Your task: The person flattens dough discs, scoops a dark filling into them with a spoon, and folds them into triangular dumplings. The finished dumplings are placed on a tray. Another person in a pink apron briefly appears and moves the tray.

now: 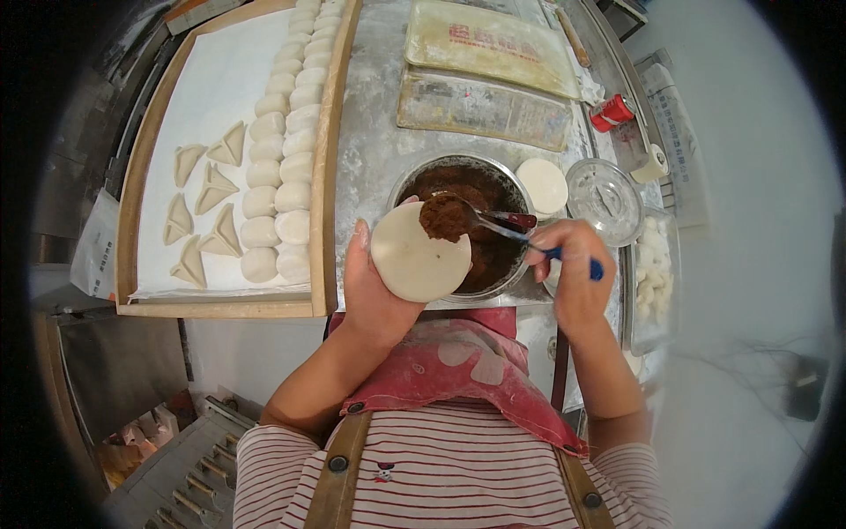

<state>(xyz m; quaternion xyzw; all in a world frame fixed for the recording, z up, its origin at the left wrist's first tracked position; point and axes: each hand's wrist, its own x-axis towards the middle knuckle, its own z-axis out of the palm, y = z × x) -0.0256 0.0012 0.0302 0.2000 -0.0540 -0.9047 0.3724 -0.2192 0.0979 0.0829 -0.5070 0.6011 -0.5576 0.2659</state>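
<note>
A flat round dough wrapper (416,261) lies across my left hand (373,287), which holds it from beneath and at the side. My right hand (576,274) grips a metal spoon with a blue handle (552,252). Brown crumbly filling (447,215) heaps on the spoon's bowl, over the wrapper's upper right edge; whether it touches the dough I cannot tell. Behind and below the wrapper stands a steel bowl (456,159) holding more of the brown filling. A second utensil with a dark red handle (512,218) rests in that bowl.
Left stands a wood-framed tray (324,198) with rows of dough buns (264,172) and several three-cornered pastries (215,188). Right are stacked dough rounds (542,185), a clear bowl (605,198), a red can (612,112) and a container of dough pieces (651,271). Plastic boards (489,53) lie behind.
</note>
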